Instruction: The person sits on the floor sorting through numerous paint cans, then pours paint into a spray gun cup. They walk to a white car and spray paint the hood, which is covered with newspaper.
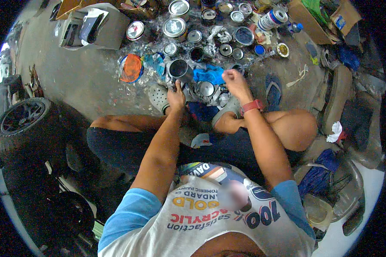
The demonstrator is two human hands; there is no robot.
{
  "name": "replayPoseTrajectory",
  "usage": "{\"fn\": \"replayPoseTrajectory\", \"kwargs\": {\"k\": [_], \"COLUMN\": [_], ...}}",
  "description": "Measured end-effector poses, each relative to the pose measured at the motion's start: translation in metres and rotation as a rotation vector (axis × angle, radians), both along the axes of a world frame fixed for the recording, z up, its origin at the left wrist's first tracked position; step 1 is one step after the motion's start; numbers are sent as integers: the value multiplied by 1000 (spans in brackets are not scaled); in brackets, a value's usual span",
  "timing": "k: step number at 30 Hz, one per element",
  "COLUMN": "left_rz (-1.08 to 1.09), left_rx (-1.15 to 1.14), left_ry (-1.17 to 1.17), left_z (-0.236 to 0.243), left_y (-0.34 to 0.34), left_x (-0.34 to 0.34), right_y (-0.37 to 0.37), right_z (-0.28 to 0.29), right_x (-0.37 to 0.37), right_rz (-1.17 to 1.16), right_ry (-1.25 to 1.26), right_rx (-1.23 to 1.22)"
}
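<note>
My left hand (176, 97) is wrapped round the lower side of a dark grey cup (181, 70), tipped so its open mouth shows. My right hand (237, 85), with a red band at the wrist, is raised to the right of the cup. Its fingers are curled together, and whatever they may pinch is too small to make out. Between the hands lies a crumpled bright blue cloth or glove (208, 75). Just below that stands a small round can (206, 88) with a pale top, among crumpled paper.
Several paint cans (174, 28) and lids crowd the stained floor ahead. An orange-smeared lid (132, 68) lies left. Cardboard boxes (109, 25) stand at the far left and right. A wheel (25, 122) is at left, a blue flip-flop (273, 92) near my right knee.
</note>
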State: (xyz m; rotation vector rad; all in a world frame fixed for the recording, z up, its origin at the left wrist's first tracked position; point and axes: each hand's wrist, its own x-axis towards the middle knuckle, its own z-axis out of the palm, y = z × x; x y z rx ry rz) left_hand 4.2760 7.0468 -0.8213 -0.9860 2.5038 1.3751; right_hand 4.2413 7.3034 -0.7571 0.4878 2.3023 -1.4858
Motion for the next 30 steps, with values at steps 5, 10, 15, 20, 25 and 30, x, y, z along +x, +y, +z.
{"fn": "replayPoseTrajectory", "kwargs": {"k": [5,10,15,20,25,30], "left_rz": [45,106,134,77,-15,-69], "left_rx": [27,-26,-173,-57,-38,-6], "left_ry": [91,-97,7,-215,-194,-97], "left_z": [-39,-20,-17,-3,-21,-39], "left_y": [7,15,21,16,21,24], "left_x": [12,7,9,9,21,32], "right_y": [-31,-45,-21,-17,-4,12], "right_z": [-40,-45,-62,-8,-14,-24], "right_x": [11,13,-10,-46,-50,-48], "right_rz": [329,578,398,221,44,-109], "right_ry": [-68,-287,7,101,153,242], "right_rx": [362,557,384,340,167,-33]}}
